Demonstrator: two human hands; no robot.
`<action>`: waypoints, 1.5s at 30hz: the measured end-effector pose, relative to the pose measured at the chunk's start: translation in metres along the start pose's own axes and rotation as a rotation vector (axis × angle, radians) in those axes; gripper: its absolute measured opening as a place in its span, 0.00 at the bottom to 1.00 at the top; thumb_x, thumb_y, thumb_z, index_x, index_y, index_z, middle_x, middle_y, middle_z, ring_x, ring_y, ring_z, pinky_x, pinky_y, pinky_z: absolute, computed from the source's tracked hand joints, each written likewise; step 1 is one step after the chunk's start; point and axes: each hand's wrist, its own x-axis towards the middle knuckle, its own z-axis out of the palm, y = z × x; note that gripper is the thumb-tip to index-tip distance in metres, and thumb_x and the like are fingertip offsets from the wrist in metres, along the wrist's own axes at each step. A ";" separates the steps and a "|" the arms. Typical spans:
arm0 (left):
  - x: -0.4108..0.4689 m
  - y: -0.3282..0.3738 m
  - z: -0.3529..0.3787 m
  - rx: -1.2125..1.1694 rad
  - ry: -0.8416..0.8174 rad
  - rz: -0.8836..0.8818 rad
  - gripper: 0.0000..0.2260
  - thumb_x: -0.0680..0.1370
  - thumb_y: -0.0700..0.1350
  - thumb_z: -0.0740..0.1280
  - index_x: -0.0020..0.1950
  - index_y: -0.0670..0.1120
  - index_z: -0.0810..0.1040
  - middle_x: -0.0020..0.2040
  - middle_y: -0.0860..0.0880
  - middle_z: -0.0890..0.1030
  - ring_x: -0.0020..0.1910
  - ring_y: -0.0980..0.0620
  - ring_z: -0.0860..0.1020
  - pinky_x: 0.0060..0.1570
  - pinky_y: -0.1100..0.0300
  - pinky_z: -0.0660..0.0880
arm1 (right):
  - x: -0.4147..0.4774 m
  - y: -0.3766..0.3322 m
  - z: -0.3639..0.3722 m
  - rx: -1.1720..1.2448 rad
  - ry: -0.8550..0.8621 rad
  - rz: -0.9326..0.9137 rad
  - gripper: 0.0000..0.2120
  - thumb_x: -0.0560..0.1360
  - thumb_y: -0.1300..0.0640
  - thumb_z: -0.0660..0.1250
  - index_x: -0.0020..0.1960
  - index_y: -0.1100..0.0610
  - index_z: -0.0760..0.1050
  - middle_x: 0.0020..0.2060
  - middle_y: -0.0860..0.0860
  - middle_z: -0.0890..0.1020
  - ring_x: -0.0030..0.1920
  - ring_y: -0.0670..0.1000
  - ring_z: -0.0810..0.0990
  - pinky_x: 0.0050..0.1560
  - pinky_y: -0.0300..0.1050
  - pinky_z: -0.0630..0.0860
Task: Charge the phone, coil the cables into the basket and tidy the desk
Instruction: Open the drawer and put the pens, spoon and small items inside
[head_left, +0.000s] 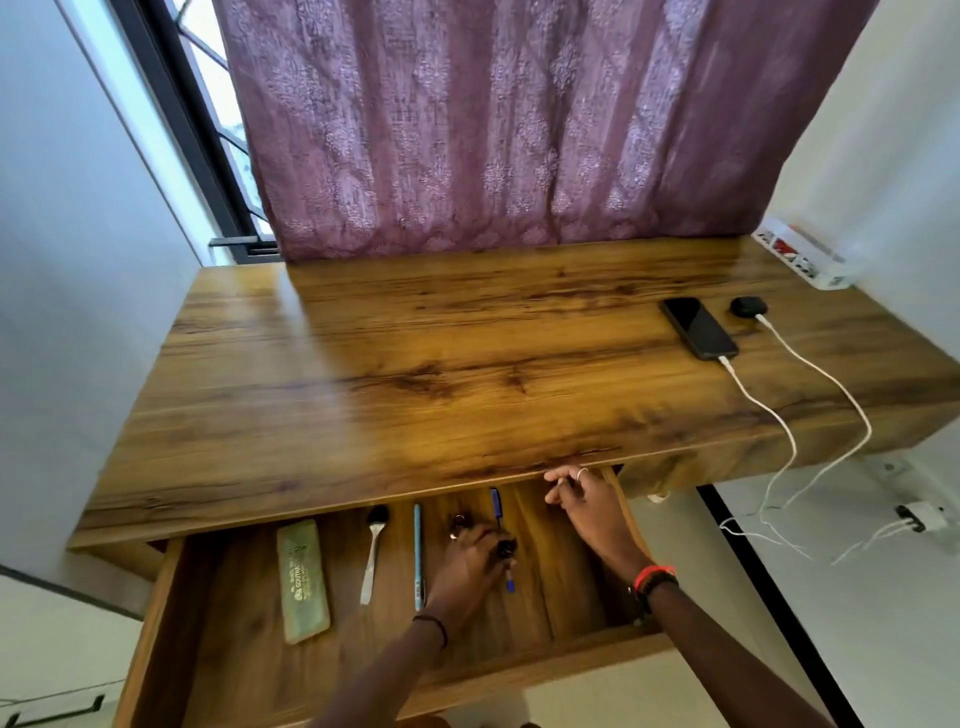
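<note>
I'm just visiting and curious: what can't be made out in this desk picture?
All in the head view:
What the left hand holds or touches: its fingers partly cover a small dark item.
The back of the drawer: hidden beneath the desktop.
Print on the green case: too small.
The power strip sockets: blurred.
Where the white cables lead: thin and blurred near the right edge.
</note>
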 end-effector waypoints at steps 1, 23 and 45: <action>0.007 0.006 0.003 0.020 0.002 0.011 0.17 0.79 0.54 0.61 0.67 0.53 0.72 0.66 0.54 0.71 0.65 0.55 0.68 0.64 0.65 0.62 | -0.003 0.003 -0.002 -0.002 -0.008 0.012 0.11 0.79 0.60 0.59 0.47 0.45 0.75 0.35 0.43 0.83 0.41 0.44 0.82 0.48 0.47 0.78; 0.020 0.011 0.001 0.124 0.138 0.069 0.16 0.80 0.52 0.59 0.67 0.52 0.70 0.64 0.53 0.71 0.62 0.55 0.67 0.60 0.65 0.63 | -0.029 0.015 0.008 -0.159 -0.376 0.063 0.09 0.79 0.58 0.59 0.50 0.51 0.78 0.40 0.46 0.83 0.42 0.42 0.81 0.46 0.40 0.76; -0.128 -0.011 -0.071 -0.162 -0.137 -0.072 0.10 0.76 0.55 0.66 0.53 0.53 0.80 0.48 0.57 0.81 0.46 0.61 0.79 0.46 0.65 0.77 | -0.116 -0.032 0.050 -0.242 -0.755 -0.087 0.19 0.66 0.39 0.72 0.50 0.50 0.80 0.45 0.45 0.80 0.45 0.42 0.77 0.43 0.36 0.73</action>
